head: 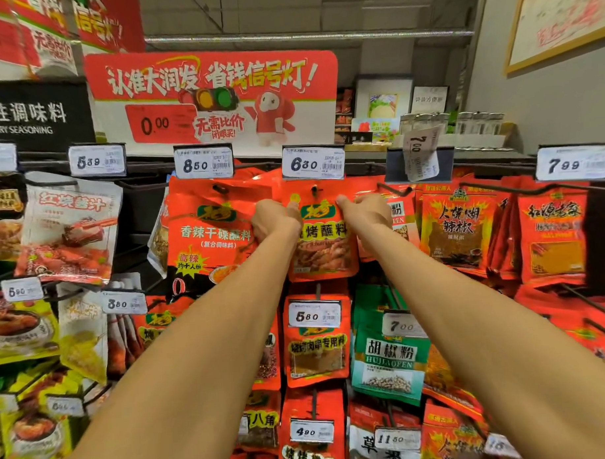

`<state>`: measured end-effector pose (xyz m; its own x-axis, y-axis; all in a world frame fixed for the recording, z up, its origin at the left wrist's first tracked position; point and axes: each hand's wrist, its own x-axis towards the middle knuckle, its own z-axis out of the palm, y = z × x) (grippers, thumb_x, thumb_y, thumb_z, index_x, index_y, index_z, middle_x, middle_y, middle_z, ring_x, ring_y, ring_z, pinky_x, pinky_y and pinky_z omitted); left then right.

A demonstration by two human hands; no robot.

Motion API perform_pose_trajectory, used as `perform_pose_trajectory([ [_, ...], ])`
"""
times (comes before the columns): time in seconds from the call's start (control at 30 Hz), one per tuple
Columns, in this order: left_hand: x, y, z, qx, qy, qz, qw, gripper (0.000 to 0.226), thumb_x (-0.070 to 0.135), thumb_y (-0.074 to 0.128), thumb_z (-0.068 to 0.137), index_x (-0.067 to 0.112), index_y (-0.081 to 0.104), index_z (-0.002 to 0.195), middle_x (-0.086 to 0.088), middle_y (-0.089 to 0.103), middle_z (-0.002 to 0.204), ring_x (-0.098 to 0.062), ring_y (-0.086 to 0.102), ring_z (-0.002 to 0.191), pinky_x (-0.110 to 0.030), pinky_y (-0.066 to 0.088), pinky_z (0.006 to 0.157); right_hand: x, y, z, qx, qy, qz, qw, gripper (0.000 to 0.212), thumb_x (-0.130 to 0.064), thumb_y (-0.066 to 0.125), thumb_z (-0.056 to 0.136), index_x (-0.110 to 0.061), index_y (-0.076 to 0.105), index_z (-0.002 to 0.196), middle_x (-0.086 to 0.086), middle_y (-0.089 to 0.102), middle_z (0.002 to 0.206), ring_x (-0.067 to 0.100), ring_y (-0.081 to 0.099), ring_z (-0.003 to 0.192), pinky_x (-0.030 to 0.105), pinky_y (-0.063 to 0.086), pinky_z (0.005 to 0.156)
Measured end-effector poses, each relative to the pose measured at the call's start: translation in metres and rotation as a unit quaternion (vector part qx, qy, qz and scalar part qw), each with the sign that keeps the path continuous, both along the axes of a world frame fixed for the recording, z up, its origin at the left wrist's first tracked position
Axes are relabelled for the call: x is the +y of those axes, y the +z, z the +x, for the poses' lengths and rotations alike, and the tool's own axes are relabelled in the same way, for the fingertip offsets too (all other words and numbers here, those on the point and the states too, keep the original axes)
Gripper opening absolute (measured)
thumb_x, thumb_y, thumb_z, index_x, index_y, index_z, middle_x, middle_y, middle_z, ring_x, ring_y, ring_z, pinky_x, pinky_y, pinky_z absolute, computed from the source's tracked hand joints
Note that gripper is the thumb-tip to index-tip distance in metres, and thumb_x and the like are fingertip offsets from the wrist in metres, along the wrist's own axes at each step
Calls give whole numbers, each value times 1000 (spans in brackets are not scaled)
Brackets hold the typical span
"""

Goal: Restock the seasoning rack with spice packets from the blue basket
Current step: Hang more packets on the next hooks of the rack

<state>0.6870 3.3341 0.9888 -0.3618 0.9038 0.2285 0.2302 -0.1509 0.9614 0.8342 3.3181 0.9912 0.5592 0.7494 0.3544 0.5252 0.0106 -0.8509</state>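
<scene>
We note left hand (276, 219) and right hand (364, 213) pinching the red foil spice packet (324, 244) by its top corners, aligning its hole with the black peg hook (315, 188).

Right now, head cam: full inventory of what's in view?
barbecue dip packet: one, red, on the hook under the 6.30 tag, held by both hands
spicy dry dip packet: one in front, red, under the 8.50 tag
pepper powder packet: one in front, green, lower right
price tags: many, white, on hook ends
promo sign: one, red and white, above the rack
left hand: grips the packet's left top edge
right hand: pinches its right top edge
</scene>
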Motion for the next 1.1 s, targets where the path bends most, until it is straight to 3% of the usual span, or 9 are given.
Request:
perform_pose_trajectory([
  [0.13, 3, 3, 0, -14, -3, -17, 1000, 29, 38, 77, 87, 9, 71, 84, -10, 74, 97, -27, 65, 83, -32, 46, 71, 9, 1, 2, 4, -1, -19, 1000, 39, -55, 66, 88, -20, 62, 72, 7, 74, 98, 30, 67, 93, 37, 52, 80],
  [0.23, -2, -7, -5, -5, -30, 12, 999, 24, 31, 74, 91, 14, 69, 74, -3, 71, 84, -26, 67, 89, -29, 44, 73, 4, -8, 3, 34, 20, -11, 999, 26, -45, 67, 92, -19, 70, 88, 6, 72, 106, 31, 66, 103, 41, 55, 89],
  [0.3, -7, -14, -10, 5, -50, 43, 998, 16, 28, 69, 94, 14, 74, 91, -3, 73, 93, -28, 67, 102, -32, 50, 86, -5, -16, 5, 59, 28, -13, 998, 23, -40, 66, 93, -20, 67, 82, 8, 72, 103, 32, 66, 101, 48, 56, 93],
  [0.37, -16, -23, -16, 31, -72, 74, 994, 14, 26, 64, 96, 17, 75, 100, 6, 72, 92, -24, 65, 96, -32, 49, 88, -19, -25, 6, 63, 21, -6, 998, 23, -37, 64, 94, -24, 65, 75, 6, 73, 95, 29, 69, 94, 47, 58, 91],
  [0.47, -37, -34, -27, 61, -110, 134, 983, 20, 25, 62, 94, 16, 75, 107, 24, 63, 81, -7, 62, 77, -27, 46, 81, -44, -38, 10, 47, 19, 29, 998, 17, -28, 60, 95, -21, 72, 85, 5, 76, 92, 23, 72, 88, 42, 61, 83],
  [0.53, -48, -43, -38, 65, -134, 143, 978, 31, 27, 59, 95, 14, 71, 121, 9, 74, 107, -9, 67, 96, -27, 50, 92, -64, -42, 10, 111, 50, 60, 991, 18, -20, 60, 98, -18, 70, 83, 1, 77, 79, 16, 73, 71, 35, 61, 66],
  [0.6, -57, -50, -49, 25, -179, 139, 974, 25, 24, 57, 97, 16, 74, 114, -1, 76, 110, -14, 70, 99, -33, 55, 92, -89, -44, 6, 156, 99, 61, 981, 15, -13, 59, 99, -13, 67, 86, -2, 73, 62, 12, 68, 51, 26, 56, 49],
  [0.73, -76, -70, -69, -75, -297, 86, 948, 22, 16, 53, 101, 18, 72, 91, -3, 78, 80, -15, 74, 68, -26, 59, 62, -139, -63, 4, 195, 158, 54, 966, 11, -11, 59, 94, -7, 68, 87, 8, 70, 62, 17, 64, 47, 21, 49, 41],
  [1.1, -167, -214, -59, -188, -263, -134, 937, 21, 11, 52, 101, 10, 70, 90, -2, 73, 69, -9, 64, 53, -18, 53, 51, -245, -223, 50, 292, 112, -86, 946, 17, -4, 57, 96, -5, 66, 82, 8, 68, 59, 15, 62, 44, 20, 46, 40],
])
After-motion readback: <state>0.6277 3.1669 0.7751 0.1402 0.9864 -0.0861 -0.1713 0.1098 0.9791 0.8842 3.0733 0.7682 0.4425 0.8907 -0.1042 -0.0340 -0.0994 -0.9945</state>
